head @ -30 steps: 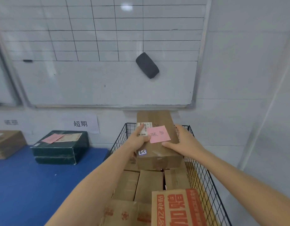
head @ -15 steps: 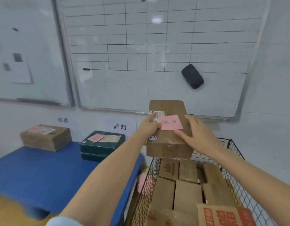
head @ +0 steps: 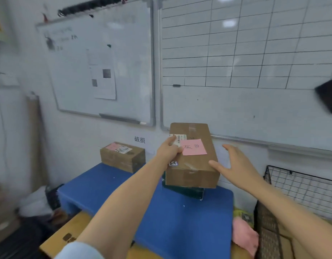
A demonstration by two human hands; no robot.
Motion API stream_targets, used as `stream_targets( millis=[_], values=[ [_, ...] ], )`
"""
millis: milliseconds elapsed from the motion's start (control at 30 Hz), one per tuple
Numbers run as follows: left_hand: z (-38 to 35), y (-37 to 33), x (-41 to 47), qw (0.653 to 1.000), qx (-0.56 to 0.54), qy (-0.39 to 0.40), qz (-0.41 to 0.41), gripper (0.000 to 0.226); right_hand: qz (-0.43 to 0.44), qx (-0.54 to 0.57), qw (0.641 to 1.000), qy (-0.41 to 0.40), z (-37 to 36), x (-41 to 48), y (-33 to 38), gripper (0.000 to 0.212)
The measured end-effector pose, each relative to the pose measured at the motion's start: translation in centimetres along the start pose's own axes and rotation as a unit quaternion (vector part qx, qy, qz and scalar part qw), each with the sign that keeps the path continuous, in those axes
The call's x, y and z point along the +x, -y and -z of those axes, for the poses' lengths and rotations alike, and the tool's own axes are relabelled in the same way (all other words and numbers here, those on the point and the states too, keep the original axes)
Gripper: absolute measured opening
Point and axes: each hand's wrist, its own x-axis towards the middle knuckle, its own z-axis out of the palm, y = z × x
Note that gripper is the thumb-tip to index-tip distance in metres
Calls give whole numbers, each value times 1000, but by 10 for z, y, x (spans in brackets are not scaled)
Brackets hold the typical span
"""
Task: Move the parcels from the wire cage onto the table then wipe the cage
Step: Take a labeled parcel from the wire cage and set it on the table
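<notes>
Gripping parcel [head: 197, 166] with left hand [head: 168, 151]; right hand [head: 234, 163] spread alongside.

On the blue table [head: 180, 221] lie a brown cardboard box [head: 122, 157], far left, and a dark green box [head: 187, 192].

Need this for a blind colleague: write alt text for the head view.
The left hand grips a box bearing a pink note above a green box on the blue table; the right hand is open beside it. Another box sits at the table's back, and the wire cage stands at right.
</notes>
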Motion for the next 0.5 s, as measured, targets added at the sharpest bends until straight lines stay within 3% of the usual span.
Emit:
stream_targets(
  millis=[267, 500],
  values=[
    [93, 43, 30, 995, -46, -74, 44, 74, 27, 13, 998, 58, -62, 42, 58, 88],
    [146, 71, 50, 987, 2, -141, 72, 85, 78, -1, 991, 108, -97, 71, 91, 82]
  ],
)
